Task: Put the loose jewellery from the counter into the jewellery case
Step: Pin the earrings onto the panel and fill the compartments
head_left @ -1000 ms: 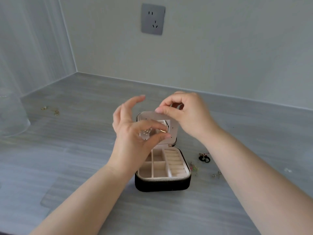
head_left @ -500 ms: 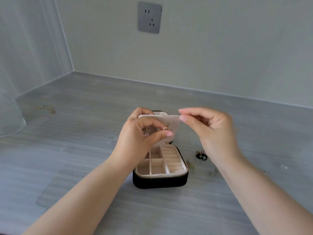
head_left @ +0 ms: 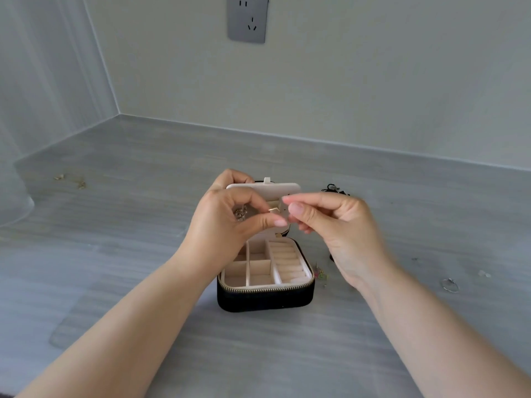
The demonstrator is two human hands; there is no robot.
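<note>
Jewellery case open on counter, cream compartments look bare; small loose bits just beside its right wall, silver hoop further right. Above tray, left hand pinches gold piece at lid's cream panel, silvery chain tucked in palm. Right hand fingertips pinched beside gold piece; whether holding anything, cannot tell. Step, likely: fixing earring to panel. Next calls for fine alignment, steady panel. Black item behind right hand; gold bits far left
</note>
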